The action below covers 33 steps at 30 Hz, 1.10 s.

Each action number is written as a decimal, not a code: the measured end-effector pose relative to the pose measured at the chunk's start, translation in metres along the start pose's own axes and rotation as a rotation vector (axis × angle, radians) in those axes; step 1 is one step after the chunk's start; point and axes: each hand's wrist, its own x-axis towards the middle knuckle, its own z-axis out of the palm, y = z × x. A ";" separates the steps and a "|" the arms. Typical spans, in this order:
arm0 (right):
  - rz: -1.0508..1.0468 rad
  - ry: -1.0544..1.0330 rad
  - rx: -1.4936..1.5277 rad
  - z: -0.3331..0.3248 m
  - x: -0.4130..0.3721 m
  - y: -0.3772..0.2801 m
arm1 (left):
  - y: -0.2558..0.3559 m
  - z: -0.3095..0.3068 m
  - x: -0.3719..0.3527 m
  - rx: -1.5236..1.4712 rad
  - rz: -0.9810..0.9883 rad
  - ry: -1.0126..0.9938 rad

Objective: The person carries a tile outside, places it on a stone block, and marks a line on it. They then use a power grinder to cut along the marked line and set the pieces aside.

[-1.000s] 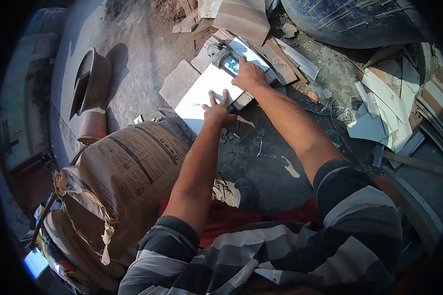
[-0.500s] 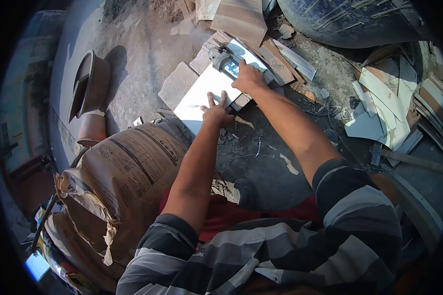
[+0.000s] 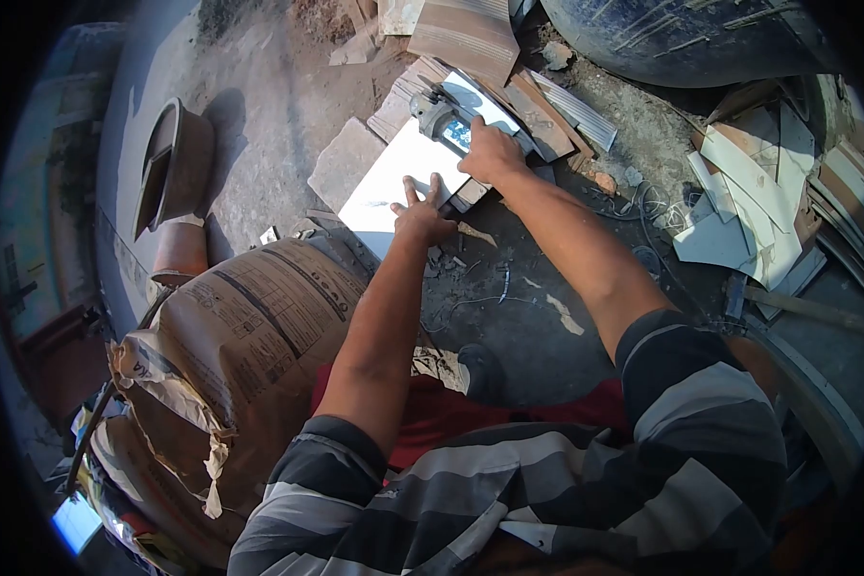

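Observation:
A white tile (image 3: 379, 200) lies aslant on flat slabs on the ground. With fingers spread, my left hand (image 3: 422, 217) presses down on its near part and holds nothing. My right hand (image 3: 495, 156) is wrapped around the body of an angle grinder (image 3: 438, 117), which has a grey metal head and a blue-and-white label. The grinder rests on or just above the far part of the tile, its head pointing up and left. Its disc is hard to make out from here.
A brown paper sack (image 3: 259, 317), torn open, stands close on my left. Beyond it are a tilted basin (image 3: 171, 168) and a bucket (image 3: 180, 252). Broken tile pieces (image 3: 754, 202) lie at right beside loose wire (image 3: 658, 206). A big dark drum (image 3: 682, 43) is at upper right.
My right hand and the grinder have shifted slightly right and down across the tile. The faint dust beyond the grinder has thinned. My left hand stays in place on the tile.

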 end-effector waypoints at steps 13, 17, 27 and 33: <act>-0.003 -0.012 -0.057 -0.001 -0.009 0.013 | 0.000 0.001 0.000 -0.010 0.004 0.012; 0.002 -0.015 -0.050 -0.001 -0.013 0.015 | -0.001 0.002 0.000 -0.011 0.010 0.017; 0.004 -0.019 -0.065 0.001 -0.022 0.023 | -0.001 0.002 -0.001 -0.005 0.008 0.027; 0.006 -0.019 -0.082 0.000 -0.025 0.026 | -0.001 0.001 0.001 -0.003 0.005 0.013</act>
